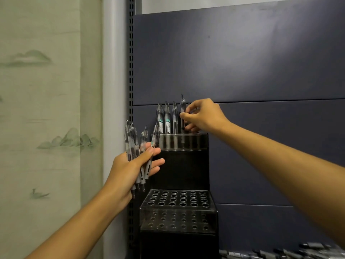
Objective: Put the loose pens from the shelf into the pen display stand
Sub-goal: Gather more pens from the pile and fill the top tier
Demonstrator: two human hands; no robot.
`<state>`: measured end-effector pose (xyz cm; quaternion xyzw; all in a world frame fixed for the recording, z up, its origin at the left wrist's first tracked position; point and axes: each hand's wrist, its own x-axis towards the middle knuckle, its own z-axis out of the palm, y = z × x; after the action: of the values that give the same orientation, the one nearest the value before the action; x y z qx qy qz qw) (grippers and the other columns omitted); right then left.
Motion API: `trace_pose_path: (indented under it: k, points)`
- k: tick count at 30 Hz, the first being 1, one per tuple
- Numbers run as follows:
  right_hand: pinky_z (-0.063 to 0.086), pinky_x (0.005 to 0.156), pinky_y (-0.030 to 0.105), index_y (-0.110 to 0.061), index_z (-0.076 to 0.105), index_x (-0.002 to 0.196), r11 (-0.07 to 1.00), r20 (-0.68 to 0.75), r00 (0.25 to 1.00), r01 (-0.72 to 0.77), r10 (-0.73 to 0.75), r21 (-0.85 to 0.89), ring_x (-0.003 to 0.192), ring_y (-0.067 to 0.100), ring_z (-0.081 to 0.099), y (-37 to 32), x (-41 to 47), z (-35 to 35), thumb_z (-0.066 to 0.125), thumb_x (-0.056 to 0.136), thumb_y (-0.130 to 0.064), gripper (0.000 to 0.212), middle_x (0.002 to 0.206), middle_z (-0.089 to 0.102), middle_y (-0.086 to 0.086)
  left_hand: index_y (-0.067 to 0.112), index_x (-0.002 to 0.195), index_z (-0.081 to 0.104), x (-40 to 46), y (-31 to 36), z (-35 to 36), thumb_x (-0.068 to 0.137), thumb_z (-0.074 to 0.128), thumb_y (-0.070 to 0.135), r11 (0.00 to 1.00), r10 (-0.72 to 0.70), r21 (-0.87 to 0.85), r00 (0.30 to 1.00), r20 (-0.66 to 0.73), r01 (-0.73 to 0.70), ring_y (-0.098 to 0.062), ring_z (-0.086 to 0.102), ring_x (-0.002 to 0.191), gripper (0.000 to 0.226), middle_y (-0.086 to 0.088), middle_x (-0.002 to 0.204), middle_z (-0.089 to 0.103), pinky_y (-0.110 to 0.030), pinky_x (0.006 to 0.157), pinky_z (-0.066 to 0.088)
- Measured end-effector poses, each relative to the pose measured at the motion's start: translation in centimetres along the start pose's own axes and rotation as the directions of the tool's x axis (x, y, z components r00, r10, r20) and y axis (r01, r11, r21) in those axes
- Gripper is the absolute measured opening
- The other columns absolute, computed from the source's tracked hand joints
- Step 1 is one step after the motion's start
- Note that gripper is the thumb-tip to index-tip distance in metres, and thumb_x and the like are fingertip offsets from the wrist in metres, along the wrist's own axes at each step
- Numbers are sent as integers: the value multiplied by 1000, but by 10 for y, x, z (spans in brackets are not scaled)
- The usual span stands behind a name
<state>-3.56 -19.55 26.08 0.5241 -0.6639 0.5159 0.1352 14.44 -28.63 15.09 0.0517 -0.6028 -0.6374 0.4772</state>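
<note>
Right hand [204, 116] fingers pinching one pen [182, 113] upright in pen display stand [183, 171] top tier, left hand [130, 171] grasping pen bundle [139, 146], loose pens [291, 253] on shelf

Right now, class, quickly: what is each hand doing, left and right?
Left hand: closed, gripping a bundle of pens.
Right hand: closed, pinching one pen upright at the display stand top tier.

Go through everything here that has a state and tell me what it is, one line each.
Left hand: grips a bundle of pens.
Right hand: pinches one pen, upright over the top tier.
Top tier: a few pens standing at its left.
Lower tier: holes all empty.
Loose pens: lying on the shelf.
</note>
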Motion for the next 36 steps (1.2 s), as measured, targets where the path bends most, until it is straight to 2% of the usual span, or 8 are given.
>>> trace_pose_path:
  k: [11, 14, 18, 22, 24, 28, 32, 36]
  points:
    - [63, 68, 28, -8, 70, 90, 991, 13, 999, 54, -53, -126, 65, 13, 74, 4, -8, -6, 80, 81, -35, 30, 75, 74, 5, 19, 115, 63, -3, 4, 2, 92, 62, 20, 1000, 14, -10, 999, 28, -14, -21, 74, 95, 23, 1, 105, 76, -27, 75, 61]
    - [58, 64, 16, -14, 71, 90, 983, 7, 991, 135, -135, -121, 69, 8, 72, -7, -21, -9, 73, 86, -42, 28, 76, 74, -2, 19, 116, 63, -3, 7, 5, 92, 61, 23, 1000, 22, -9, 999, 28, -22, -18, 74, 94, 24, 3, 104, 76, -25, 73, 61]
    - [46, 52, 8, -21, 74, 93, 981, 136, 973, 190, -184, -34, 61, 1, 68, -25, -45, -1, 68, 86, -50, 30, 78, 74, -8, 19, 114, 65, -3, 10, 15, 92, 62, 24, 999, 36, 6, 998, 54, -36, -17, 74, 95, 23, 3, 104, 76, -28, 77, 56]
    - [42, 45, 8, -10, 74, 97, 985, 224, 968, 76, -111, 157, 54, 1, 62, -27, -58, 8, 72, 89, -31, 23, 66, 69, -6, 17, 114, 66, -5, 11, 23, 93, 61, 22, 1000, 25, -7, 995, 94, -24, -19, 74, 95, 23, -2, 104, 77, -27, 76, 58]
    - [43, 47, 9, -10, 74, 94, 980, 195, 974, 78, -114, 182, 55, 1, 63, -24, -58, 10, 71, 90, -28, 20, 66, 69, -4, 16, 113, 67, -4, 10, 24, 93, 61, 23, 999, 9, -38, 995, 99, -5, -22, 74, 96, 22, -5, 103, 77, -27, 76, 61]
    - [52, 54, 21, -6, 68, 100, 966, 100, 993, 35, -63, 257, 74, 16, 75, -25, -48, 6, 67, 93, -28, 23, 96, 74, 6, 11, 113, 70, 0, 9, 21, 90, 64, 17, 992, -29, -118, 998, 47, 35, -26, 74, 96, 24, -9, 105, 76, -30, 79, 60]
    - [55, 54, 24, -7, 63, 104, 933, -24, 999, 36, -29, 358, 70, 25, 76, -34, -29, -17, 65, 96, -20, 16, 94, 74, 11, 14, 113, 69, 1, 7, 14, 90, 62, 20, 994, -42, -104, 999, 15, 43, -23, 74, 93, 24, -5, 104, 76, -29, 74, 62]
    - [58, 58, 28, -11, 61, 103, 945, -182, 983, 70, -12, 318, 67, 25, 75, -26, -6, -40, 66, 95, -20, 13, 96, 73, 13, 17, 113, 69, -3, 5, 8, 92, 60, 25, 998, -43, -48, 999, 22, 44, -20, 74, 94, 24, -4, 104, 77, -32, 76, 62]
